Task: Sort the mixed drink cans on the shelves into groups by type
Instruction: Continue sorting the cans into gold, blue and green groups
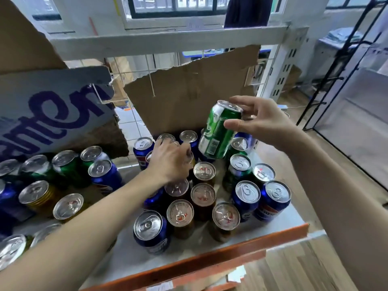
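PEPSI on blue can (270,208) (partly turned away)

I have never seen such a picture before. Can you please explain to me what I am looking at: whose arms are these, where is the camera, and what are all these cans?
There is no machine here. A person wears a wide-angle camera on the head, looking forward and down, so the two arms are their own. The right hand holds a green can tilted in the air. The left hand reaches down onto the top of a can among the standing ones; its fingers hide that can. On the shelf stand many mixed cans: blue cans, brown cans and green ones. Torn cardboard stands behind them.
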